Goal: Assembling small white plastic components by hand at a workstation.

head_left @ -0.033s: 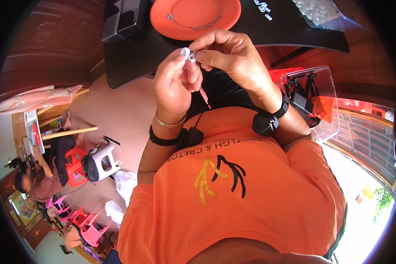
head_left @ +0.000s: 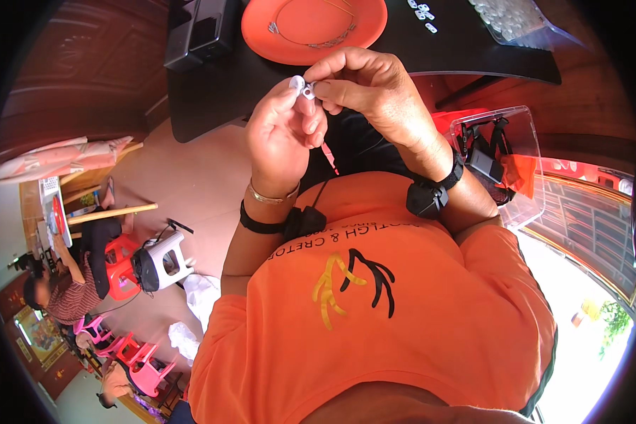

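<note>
1. Two bare hands meet over the near edge of the black bench point(head_left: 198, 106).
2. The left hand point(head_left: 283, 127) is half curled, palm turned up, its thumb and forefinger pinching a small white piece point(head_left: 302, 85); the other fingers bend loosely inward.
3. The right hand point(head_left: 371, 88) has its forefinger arched and its thumb extended, both tips at the piece; whether they grip it or something thin beside it, I cannot tell.
4. The piece slants, its long axis running roughly from 11 to 5 o'clock, a dark hole at the lower end; whether it is one part or two is too small to tell.
5. From the piece, the left palm lies at 7 o'clock, the right hand at 3, the orange plate point(head_left: 256, 35) at 12, and loose white pieces point(head_left: 432, 28) at 2.
</note>
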The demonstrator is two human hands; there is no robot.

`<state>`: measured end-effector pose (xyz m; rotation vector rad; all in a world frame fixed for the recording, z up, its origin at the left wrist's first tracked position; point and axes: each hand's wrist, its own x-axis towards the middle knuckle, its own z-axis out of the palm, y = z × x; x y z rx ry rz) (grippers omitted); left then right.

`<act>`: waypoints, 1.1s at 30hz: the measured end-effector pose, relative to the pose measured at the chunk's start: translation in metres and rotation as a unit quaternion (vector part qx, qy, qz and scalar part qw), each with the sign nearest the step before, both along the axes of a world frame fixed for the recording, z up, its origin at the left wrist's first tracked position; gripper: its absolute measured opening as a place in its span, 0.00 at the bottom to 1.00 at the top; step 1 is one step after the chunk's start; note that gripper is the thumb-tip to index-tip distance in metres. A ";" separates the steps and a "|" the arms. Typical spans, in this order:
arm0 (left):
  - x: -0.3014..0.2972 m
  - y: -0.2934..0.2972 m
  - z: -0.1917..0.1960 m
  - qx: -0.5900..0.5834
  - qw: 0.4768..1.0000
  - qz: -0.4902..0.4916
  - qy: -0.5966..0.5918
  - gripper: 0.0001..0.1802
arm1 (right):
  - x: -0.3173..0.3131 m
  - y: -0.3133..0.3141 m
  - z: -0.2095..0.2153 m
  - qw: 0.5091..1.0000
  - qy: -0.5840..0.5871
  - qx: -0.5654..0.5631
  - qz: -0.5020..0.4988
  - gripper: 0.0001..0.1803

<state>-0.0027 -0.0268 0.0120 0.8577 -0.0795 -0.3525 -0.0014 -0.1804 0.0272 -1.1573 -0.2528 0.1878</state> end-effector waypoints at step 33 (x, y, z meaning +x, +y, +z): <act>0.100 -0.007 0.046 0.498 0.782 0.139 -0.347 0.16 | 0.025 -0.045 0.000 0.922 -0.151 -0.289 -0.209 0.06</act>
